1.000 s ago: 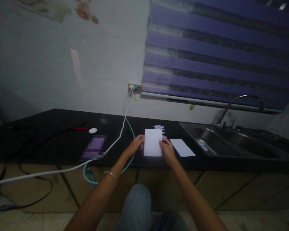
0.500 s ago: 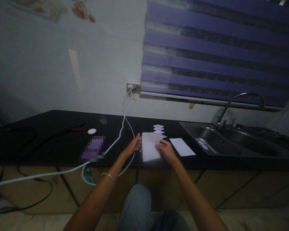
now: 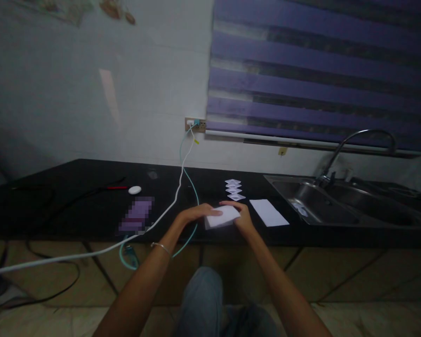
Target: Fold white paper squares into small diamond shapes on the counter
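A sheet of white paper, bent over toward me, is held between both hands just above the front of the black counter. My left hand grips its left side, thumb on top of the paper. At the right side, my right hand is closed on the same sheet, with fingers along its far edge. Beyond the hands lies a row of several small folded paper pieces, diamond-shaped. To the right of my right hand, another white paper rests flat on the counter.
The black counter runs along the wall. A steel sink with a curved tap is at the right. White and teal cables cross left of my hands, near a blurred purple item and a white disc.
The sheet stood nearly full height before and now is bent over and looks shorter. My left hand has moved right from beside the paper and taken hold of it.
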`<act>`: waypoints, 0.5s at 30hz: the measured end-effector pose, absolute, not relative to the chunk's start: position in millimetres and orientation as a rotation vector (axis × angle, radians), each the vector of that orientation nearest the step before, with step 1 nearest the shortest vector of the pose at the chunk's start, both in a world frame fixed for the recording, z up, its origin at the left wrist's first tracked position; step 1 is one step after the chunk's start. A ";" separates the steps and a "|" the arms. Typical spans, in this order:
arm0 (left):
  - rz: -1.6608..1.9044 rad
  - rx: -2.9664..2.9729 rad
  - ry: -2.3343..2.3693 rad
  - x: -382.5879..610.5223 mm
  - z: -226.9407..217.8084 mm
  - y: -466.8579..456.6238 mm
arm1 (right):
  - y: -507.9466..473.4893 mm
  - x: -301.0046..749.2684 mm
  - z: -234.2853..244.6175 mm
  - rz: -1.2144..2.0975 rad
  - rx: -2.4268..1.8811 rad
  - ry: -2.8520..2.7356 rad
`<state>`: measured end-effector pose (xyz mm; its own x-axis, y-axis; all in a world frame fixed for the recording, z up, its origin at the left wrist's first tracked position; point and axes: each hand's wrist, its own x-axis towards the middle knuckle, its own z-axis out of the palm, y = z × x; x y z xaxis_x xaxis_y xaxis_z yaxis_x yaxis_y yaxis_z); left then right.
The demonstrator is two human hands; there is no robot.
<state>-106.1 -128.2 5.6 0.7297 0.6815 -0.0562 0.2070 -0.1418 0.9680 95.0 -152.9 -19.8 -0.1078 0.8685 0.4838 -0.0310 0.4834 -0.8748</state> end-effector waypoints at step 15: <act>0.836 1.663 0.752 -113.4 -8.1 -137.3 | -163.0 90.2 -27.2 1.130 -0.938 -1.295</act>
